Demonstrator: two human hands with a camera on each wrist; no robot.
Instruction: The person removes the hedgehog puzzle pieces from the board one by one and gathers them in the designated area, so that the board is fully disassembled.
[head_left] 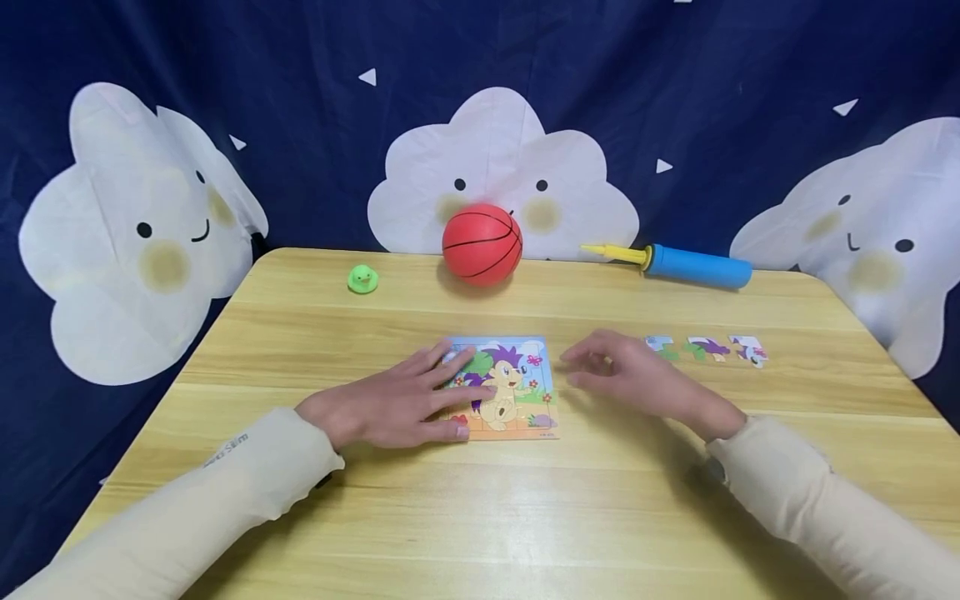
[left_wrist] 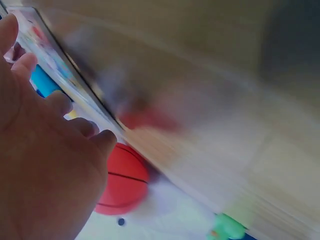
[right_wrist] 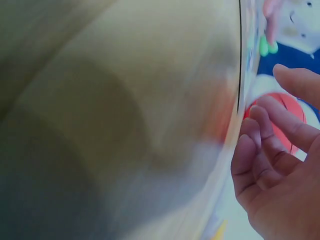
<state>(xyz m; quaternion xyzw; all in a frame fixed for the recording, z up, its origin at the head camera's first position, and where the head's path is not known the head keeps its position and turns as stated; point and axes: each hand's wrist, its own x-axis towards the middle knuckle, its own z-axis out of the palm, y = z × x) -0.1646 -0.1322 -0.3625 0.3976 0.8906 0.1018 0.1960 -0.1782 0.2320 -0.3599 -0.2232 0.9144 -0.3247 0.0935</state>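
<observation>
A square jigsaw puzzle with a purple-haired hedgehog picture lies on the table in the head view. My left hand rests across its left side, fingers spread and straight, covering part of the picture. Just off the puzzle's right edge is my right hand, its fingers loosely bent and nothing between them. The right wrist view shows the same right hand with thumb and fingertips apart. Beyond that wrist, several loose puzzle pieces lie in a row, some partly joined in appearance.
Along the table's back edge stand a green rubber duck, a red ball with black lines and a blue hand pump with a yellow nozzle. A dark blue curtain with cloud faces hangs behind.
</observation>
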